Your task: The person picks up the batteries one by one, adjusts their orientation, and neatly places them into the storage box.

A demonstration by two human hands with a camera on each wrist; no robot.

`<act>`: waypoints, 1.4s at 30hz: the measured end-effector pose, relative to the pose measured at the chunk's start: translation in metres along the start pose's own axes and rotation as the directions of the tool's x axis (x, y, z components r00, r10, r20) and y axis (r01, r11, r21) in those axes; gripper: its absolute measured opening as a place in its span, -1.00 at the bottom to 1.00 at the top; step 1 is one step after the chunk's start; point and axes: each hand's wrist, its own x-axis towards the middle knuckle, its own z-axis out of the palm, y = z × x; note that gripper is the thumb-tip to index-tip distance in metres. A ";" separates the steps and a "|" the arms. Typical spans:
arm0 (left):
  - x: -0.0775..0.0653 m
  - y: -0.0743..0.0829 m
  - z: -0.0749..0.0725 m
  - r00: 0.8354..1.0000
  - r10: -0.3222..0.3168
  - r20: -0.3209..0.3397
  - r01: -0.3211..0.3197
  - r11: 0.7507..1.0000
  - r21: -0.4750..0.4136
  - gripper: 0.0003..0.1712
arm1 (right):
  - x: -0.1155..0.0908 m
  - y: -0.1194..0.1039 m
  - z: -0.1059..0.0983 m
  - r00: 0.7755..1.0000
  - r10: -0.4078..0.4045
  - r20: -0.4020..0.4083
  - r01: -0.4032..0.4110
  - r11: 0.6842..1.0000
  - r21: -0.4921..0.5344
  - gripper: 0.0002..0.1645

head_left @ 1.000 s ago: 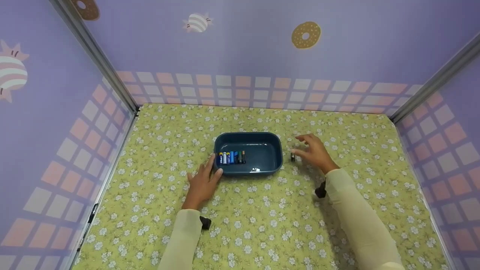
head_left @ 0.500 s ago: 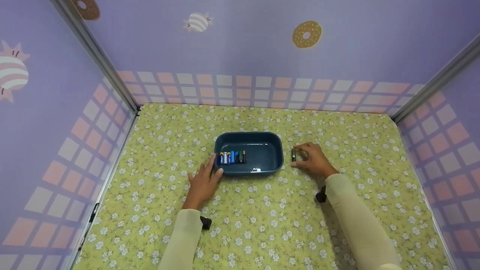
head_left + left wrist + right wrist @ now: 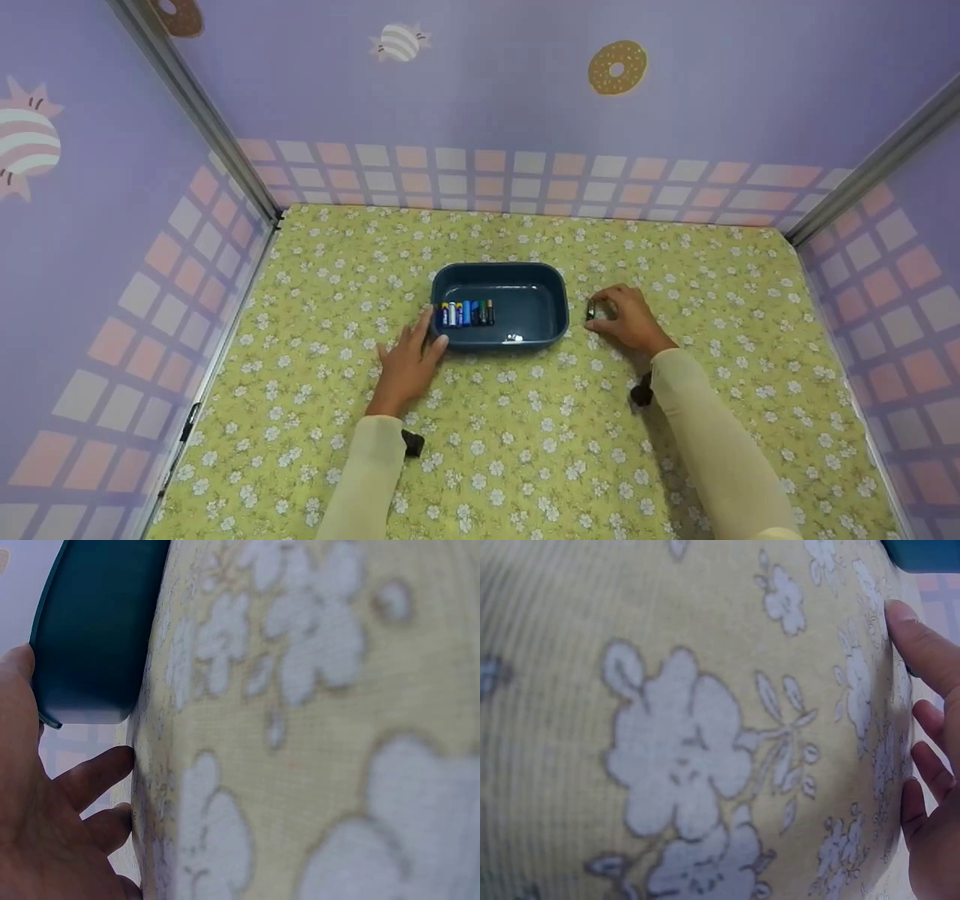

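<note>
A dark blue plastic bin stands on the flowered cloth, with several AA-size batteries side by side in its left part. My left hand touches the bin's near left corner with fairly straight, spread fingers. In the left wrist view, one digit of the left hand rests on the bin's rim while other fingertips touch the cloth. Right of the bin, my right hand pinches a dark battery between thumb and finger, one at each end. The right wrist view hides that battery behind the right hand.
Yellow-green flowered cloth covers the table. Purple printed walls close in the back, left and right sides. A small black object lies along the left edge. Each wrist carries a black camera.
My right thumb and finger have closed in on the battery, which now sits between them, turned slightly and shifted a little right. The left hand and bin have stayed put.
</note>
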 end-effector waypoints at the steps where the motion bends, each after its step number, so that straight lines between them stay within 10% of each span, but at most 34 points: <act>1: 0.000 0.000 0.000 1.000 0.001 0.001 -0.001 1.000 -0.003 -0.10 | 0.000 0.000 -0.001 1.000 0.004 0.001 -0.004 1.000 0.008 -0.46; 23: 0.000 0.001 -0.001 1.000 -0.012 0.016 0.011 1.000 0.009 -0.10 | 0.030 -0.079 -0.020 0.990 -0.099 -0.096 0.109 0.988 0.110 -0.33; 42: 0.001 -0.001 0.000 1.000 -0.015 0.013 0.015 1.000 0.001 -0.11 | 0.057 -0.136 0.027 0.976 -0.215 0.026 0.209 0.967 0.148 -0.37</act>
